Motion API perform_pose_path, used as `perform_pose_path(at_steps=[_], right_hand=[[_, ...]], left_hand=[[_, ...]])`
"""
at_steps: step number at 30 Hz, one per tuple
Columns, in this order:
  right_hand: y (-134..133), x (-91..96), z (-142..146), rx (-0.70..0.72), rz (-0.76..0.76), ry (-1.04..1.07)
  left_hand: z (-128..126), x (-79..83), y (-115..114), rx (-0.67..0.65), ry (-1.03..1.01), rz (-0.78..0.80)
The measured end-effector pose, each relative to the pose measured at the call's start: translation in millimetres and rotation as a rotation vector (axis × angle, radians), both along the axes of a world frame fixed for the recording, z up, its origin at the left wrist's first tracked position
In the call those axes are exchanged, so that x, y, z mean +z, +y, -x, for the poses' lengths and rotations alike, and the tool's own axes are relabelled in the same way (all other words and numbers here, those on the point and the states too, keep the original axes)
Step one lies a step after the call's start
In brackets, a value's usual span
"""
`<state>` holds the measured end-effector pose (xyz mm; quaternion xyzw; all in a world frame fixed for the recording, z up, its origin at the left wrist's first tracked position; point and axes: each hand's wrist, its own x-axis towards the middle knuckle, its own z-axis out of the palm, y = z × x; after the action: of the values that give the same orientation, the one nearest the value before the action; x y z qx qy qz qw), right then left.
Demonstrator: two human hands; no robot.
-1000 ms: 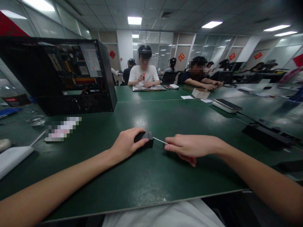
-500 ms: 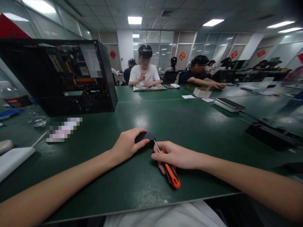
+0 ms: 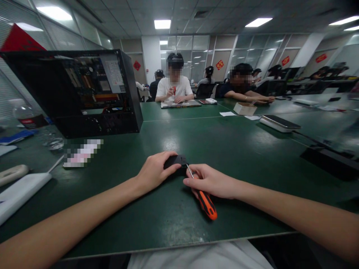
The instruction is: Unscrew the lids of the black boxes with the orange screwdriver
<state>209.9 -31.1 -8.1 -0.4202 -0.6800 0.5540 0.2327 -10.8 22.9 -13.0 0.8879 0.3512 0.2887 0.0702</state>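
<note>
Grip: left hand clasped over the block from its left, on the table; right hand, just right of the block, closed around the screwdriver, its long axis slanting toward the block's right end; tip contact cannot be told.

the tabletop looks smooth and glossy, the block matt plastic, the screwdriver shaft shiny metal.

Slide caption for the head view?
Left hand holds a black block on the green table; right hand grips an orange-and-black screwdriver, shaft toward the block's end.
</note>
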Motion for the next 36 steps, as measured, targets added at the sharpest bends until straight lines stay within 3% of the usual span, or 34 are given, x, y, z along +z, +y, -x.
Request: perform_pose_path(at_steps=[10,21,26,36], right_hand=[[4,-1.1,-4,-0.011,-0.125,-0.047],[7,-0.7,-7,0.002,-0.125,-0.001],[17,3.4,-17,0.002,-0.215,-0.126],[45,8.3,-35,-0.214,-0.441,-0.416]], left_hand=[[0,1.6,-2,-0.007,-0.043,0.032],[-2,3.1,-3,0.004,-0.086,0.055],[-3,4.8,-3,0.003,-0.120,0.074],[-1,4.8,-2,0.022,-0.146,0.085]])
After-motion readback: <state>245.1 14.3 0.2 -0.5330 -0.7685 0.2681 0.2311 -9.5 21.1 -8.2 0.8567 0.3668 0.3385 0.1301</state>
